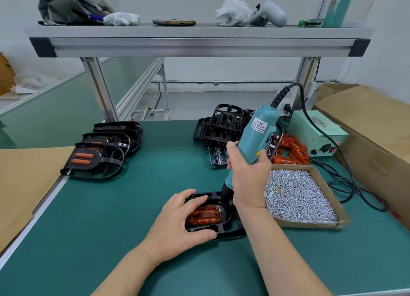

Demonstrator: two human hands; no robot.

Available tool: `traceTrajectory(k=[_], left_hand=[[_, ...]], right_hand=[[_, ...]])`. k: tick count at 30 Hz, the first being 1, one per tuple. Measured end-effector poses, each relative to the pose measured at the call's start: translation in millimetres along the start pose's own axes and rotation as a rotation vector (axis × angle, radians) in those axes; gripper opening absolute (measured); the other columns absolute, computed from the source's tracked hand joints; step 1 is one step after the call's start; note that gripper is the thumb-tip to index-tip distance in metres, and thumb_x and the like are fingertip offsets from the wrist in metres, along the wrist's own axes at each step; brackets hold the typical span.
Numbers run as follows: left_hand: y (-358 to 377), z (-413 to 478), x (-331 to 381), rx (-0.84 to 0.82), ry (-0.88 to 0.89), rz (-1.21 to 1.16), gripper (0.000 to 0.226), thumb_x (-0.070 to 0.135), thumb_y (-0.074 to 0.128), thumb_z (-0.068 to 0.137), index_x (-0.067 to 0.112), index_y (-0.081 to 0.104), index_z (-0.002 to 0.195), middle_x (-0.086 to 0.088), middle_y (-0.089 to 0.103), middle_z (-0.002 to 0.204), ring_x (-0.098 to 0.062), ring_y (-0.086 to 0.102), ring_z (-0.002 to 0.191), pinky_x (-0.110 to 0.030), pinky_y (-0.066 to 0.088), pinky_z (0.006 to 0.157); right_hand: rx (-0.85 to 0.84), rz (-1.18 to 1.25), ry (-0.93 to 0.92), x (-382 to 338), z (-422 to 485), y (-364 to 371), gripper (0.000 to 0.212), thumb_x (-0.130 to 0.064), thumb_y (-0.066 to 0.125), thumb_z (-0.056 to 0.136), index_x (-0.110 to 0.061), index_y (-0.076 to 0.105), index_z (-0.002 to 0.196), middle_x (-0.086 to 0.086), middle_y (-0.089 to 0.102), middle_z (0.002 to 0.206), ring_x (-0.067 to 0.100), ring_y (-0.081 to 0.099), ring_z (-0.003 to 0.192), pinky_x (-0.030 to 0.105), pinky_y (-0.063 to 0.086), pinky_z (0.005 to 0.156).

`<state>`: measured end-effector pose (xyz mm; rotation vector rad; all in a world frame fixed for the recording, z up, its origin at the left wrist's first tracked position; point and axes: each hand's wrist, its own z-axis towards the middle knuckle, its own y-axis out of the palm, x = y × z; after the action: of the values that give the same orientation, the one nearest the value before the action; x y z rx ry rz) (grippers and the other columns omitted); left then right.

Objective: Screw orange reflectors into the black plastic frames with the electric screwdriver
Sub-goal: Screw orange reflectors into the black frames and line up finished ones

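Note:
A black plastic frame (224, 230) lies on the green mat near the front, with an orange reflector (205, 216) seated in it. My left hand (179, 222) grips the frame's left side, fingers over its top edge and thumb along the near edge. My right hand (249, 178) grips the teal electric screwdriver (257, 133), held nearly upright and tilted right. Its bit tip touches the reflector's upper right corner. A stack of frames with reflectors fitted (99, 153) sits at the left. Bare black frames (224, 127) are piled at the back, and loose orange reflectors (292, 149) lie beside them.
A shallow cardboard tray of silver screws (299, 198) sits right of my right hand. The screwdriver's power supply (317, 133) and black cables (346, 180) are at the right, next to cardboard boxes (372, 129). An aluminium shelf (199, 42) with rags and a phone spans overhead.

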<state>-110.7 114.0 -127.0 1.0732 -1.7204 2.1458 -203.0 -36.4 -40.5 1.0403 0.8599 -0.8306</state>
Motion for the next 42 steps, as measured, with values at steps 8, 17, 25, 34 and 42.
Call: traceTrajectory(k=[8, 17, 25, 34, 42], left_hand=[[1, 0, -1, 0.006, -0.001, -0.008, 0.093, 0.089, 0.058, 0.061, 0.05, 0.041, 0.144, 0.026, 0.021, 0.154, -0.005, 0.016, 0.147, -0.037, 0.024, 0.121], [1, 1, -1, 0.025, 0.019, 0.0, 0.094, 0.088, 0.059, 0.062, 0.047, 0.043, 0.144, 0.024, 0.025, 0.153, -0.006, 0.02, 0.146, -0.034, 0.024, 0.121], [1, 1, 0, 0.052, 0.038, -0.016, 0.091, 0.086, 0.061, 0.062, 0.046, 0.046, 0.142, 0.024, 0.029, 0.148, 0.004, 0.023, 0.14, -0.025, 0.025, 0.118], [2, 1, 2, 0.044, 0.047, -0.019, 0.09, 0.085, 0.062, 0.063, 0.045, 0.046, 0.142, 0.024, 0.029, 0.148, 0.005, 0.024, 0.14, -0.024, 0.026, 0.117], [2, -1, -1, 0.047, 0.037, -0.024, 0.088, 0.085, 0.064, 0.062, 0.049, 0.046, 0.14, 0.029, 0.027, 0.148, 0.007, 0.022, 0.14, -0.027, 0.026, 0.118]], right_hand=[[-0.038, 0.009, -0.017, 2, -2, 3, 0.017, -0.022, 0.076, 0.078, -0.015, 0.061, 0.079, -0.001, 0.056, 0.061, 0.015, 0.048, 0.055, 0.026, 0.044, 0.053], [-0.052, -0.021, -0.009, 6, -2, 1, 0.014, -0.022, 0.075, 0.078, -0.019, 0.061, 0.078, -0.006, 0.058, 0.06, 0.013, 0.051, 0.056, 0.025, 0.045, 0.054], [-0.079, -0.047, -0.002, 8, -2, 4, 0.028, -0.035, 0.078, 0.077, -0.017, 0.058, 0.074, -0.005, 0.054, 0.057, 0.012, 0.047, 0.053, 0.024, 0.043, 0.053], [-0.08, -0.037, 0.026, 5, -2, -1, 0.02, -0.032, 0.078, 0.08, -0.028, 0.061, 0.072, -0.009, 0.055, 0.055, 0.008, 0.048, 0.049, 0.019, 0.043, 0.05], [0.042, 0.091, 0.013, -12, 18, -9, 0.025, -0.045, 0.071, 0.087, -0.025, 0.057, 0.094, -0.006, 0.057, 0.061, 0.008, 0.054, 0.055, 0.019, 0.048, 0.056]])
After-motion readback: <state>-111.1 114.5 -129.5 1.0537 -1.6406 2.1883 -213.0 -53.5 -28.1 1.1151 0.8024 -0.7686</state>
